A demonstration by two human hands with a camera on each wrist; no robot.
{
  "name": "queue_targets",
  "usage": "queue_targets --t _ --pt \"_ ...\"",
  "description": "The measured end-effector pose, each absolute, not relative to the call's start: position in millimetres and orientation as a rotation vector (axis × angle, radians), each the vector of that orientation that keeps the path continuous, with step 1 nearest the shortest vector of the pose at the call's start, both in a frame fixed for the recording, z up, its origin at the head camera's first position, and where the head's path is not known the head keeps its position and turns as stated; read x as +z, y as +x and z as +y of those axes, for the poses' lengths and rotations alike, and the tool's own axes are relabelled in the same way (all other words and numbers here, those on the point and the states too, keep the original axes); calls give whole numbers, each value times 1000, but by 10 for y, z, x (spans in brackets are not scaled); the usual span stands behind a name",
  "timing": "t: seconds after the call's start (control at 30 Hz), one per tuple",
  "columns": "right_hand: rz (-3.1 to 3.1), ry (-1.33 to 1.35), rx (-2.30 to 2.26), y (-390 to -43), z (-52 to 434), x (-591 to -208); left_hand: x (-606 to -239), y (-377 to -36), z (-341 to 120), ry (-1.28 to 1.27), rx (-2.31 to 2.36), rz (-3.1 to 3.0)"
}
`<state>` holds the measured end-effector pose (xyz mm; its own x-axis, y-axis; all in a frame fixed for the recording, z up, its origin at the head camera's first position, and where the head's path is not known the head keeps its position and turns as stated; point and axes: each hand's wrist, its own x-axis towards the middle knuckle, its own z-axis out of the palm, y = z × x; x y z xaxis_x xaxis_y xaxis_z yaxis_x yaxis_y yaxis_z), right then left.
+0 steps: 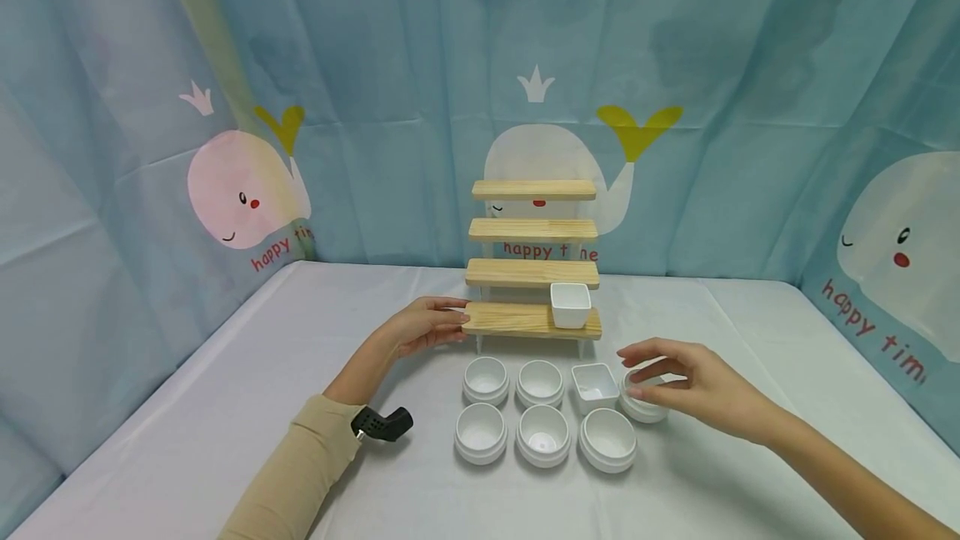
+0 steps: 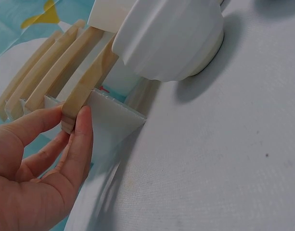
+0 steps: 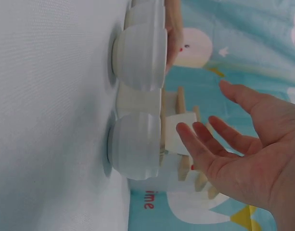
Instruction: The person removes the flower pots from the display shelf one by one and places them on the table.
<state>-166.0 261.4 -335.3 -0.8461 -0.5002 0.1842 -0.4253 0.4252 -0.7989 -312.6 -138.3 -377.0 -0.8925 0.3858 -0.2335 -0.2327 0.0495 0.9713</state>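
Note:
My left hand [image 1: 427,326] pinches the left end of the lowest step of a four-tier wooden shelf stand [image 1: 510,319]. In the left wrist view, thumb and fingers [image 2: 82,122] close on that board's end, next to a clear side panel [image 2: 113,115]. On the lowest step's right part sits a white square cup [image 1: 570,307]. The right hand [image 1: 693,382] hovers with spread fingers over a white round bowl [image 1: 645,415], partly covering it in the head view. Nothing is between its fingers in the right wrist view. Beside that bowl stands another white square cup [image 1: 595,390].
Several more white round bowls [image 1: 480,436] stand in two rows before the stand, on a white-covered table [image 1: 397,498]. A blue curtain [image 1: 390,107] with whale prints hangs behind. A black device [image 1: 384,423] sits at the left cuff.

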Motion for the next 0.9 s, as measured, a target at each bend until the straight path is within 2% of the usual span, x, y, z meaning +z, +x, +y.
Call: queue_targets --t 0.9 --pt "2622 -778 -1455 -1942 2506 -3228 -3781 -3118 -1395 193 1901 1888"
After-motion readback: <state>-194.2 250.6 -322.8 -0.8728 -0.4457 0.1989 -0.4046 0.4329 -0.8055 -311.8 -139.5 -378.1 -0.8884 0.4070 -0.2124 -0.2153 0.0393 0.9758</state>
